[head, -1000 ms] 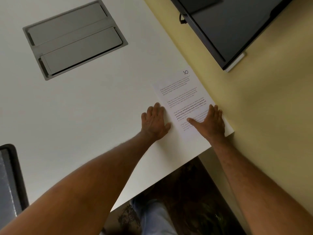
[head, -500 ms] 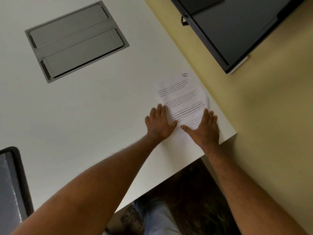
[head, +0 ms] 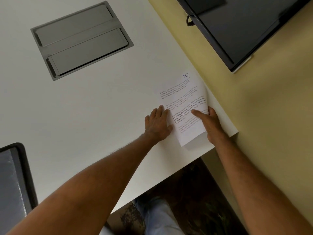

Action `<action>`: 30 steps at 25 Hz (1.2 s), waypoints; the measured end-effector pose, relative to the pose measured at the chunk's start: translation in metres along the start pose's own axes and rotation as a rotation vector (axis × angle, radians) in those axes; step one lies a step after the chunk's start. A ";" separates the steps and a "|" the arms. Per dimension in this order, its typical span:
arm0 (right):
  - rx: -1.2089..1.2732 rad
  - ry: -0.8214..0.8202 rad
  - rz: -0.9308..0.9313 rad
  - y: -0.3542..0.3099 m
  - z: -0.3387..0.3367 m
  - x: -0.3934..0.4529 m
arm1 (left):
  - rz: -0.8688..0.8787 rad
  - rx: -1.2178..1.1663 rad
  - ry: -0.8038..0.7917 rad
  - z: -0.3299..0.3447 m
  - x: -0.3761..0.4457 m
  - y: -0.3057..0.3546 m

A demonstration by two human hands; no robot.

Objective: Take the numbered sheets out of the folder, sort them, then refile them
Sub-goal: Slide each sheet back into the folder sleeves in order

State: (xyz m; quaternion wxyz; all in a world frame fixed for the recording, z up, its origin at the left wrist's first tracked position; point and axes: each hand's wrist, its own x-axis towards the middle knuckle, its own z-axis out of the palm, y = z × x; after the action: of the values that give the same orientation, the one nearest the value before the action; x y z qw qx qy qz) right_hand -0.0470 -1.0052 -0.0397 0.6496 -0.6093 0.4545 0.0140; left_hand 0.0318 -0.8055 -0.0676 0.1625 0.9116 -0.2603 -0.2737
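Observation:
A white printed sheet numbered 10 (head: 182,97) lies on top of a thin stack near the right corner of the white table (head: 94,106). My left hand (head: 157,123) presses flat on the sheet's left edge, fingers straight. My right hand (head: 210,123) grips the right edge, thumb on top of the print and fingers curled under, and that edge curls up off the table. No folder is in view.
A grey metal cable hatch (head: 81,39) is set into the tabletop at the back left. A dark wall screen (head: 245,26) hangs on the yellow wall at the right. A dark chair or case edge (head: 15,180) shows at the lower left. My knee (head: 157,216) is under the table.
My right hand went from lying flat on the sheet to gripping its right edge, which now curls upward. The paper slid slightly left, away from the table corner.

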 end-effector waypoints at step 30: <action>0.001 -0.239 0.146 0.064 0.329 -0.300 | -0.540 -1.141 0.124 -0.146 -0.331 -0.335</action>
State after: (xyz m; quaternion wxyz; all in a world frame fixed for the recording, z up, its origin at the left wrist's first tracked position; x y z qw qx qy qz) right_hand -0.0704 -0.5633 0.0411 0.6966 -0.5683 0.4170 0.1337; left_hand 0.0101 -0.3246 0.0389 0.5629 0.7291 0.1755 -0.3475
